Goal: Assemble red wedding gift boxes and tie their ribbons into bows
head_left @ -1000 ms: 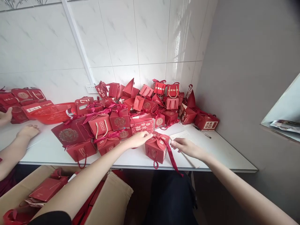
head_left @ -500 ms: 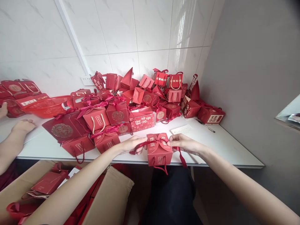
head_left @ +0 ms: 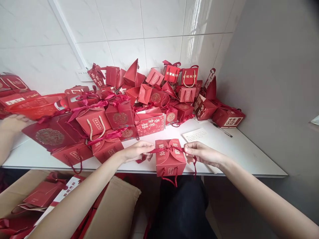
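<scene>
A small red gift box (head_left: 170, 162) with gold characters and a red cord handle stands at the table's front edge. Across its closed top flaps runs a dark red ribbon (head_left: 159, 150), crossed at the middle. My left hand (head_left: 142, 151) pinches one end of the ribbon at the box's left side. At the right side my right hand (head_left: 199, 152) pinches the other end, and a loose tail hangs below it. The ribbon looks taut between both hands.
Many red gift boxes (head_left: 124, 118) are piled along the tiled wall. A booklet (head_left: 195, 134) and a pen (head_left: 224, 131) lie to the right. An open carton (head_left: 117, 202) with red boxes stands below. Another person's hand (head_left: 15, 124) is by a red plastic basket (head_left: 37, 104).
My hands have moved a little apart, and the ribbon is drawn straighter across the box top. The other person's hand has shifted up toward the basket. The view has tilted slightly.
</scene>
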`<state>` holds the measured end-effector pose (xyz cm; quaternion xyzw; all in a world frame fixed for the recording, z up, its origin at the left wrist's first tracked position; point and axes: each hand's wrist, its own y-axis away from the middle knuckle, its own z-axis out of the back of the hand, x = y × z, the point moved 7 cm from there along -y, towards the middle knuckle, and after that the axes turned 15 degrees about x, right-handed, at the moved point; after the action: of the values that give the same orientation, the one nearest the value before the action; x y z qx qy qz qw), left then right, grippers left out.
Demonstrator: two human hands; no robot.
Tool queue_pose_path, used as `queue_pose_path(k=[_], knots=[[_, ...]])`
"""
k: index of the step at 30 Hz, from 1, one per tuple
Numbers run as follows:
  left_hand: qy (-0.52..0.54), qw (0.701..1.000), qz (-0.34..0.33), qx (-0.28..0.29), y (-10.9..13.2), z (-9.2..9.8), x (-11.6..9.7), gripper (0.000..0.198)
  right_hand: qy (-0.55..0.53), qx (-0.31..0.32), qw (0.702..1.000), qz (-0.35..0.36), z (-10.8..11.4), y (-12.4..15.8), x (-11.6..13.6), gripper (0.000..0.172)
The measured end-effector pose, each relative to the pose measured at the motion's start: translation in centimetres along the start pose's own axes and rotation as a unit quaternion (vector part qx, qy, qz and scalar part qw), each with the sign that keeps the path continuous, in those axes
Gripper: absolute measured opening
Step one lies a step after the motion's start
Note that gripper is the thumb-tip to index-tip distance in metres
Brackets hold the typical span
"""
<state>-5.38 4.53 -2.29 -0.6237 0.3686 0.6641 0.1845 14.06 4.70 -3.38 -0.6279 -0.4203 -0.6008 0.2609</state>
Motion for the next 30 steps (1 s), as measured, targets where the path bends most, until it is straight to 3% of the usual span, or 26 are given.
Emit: queue_pose_path(k=[4,8,16,20,30], knots=[[-0.001,0.999,0.012,0.04,-0.8,-0.4,1.3,0.042,-0.004,0.019,1.0,-0.007,0.4,-0.1,-0.8,0.045],[0.04,0.997,-0.023,0.055,-1.6,-0.2,2.0,0.047,0.023,0.034,0.999,-0.019,0.8,-0.4,-1.4,0.047],[0.022,0.997,-0.068,0.029,-1.7,0.4,4.6,0.056,0.012,0.027,1.0,-0.002,0.7,-0.6,-1.8,0.045],[0.009,0.993,-0.115,0.009,-1.0,0.1,4.6,0.05,0.003,0.034,0.999,0.022,0.9,-0.7,-2.5,0.043],[-0.029,0.991,-0.116,0.061,-0.6,-0.6,3.1,0.044,0.007,0.047,0.999,0.012,0.8,-0.4,-2.7,0.046]])
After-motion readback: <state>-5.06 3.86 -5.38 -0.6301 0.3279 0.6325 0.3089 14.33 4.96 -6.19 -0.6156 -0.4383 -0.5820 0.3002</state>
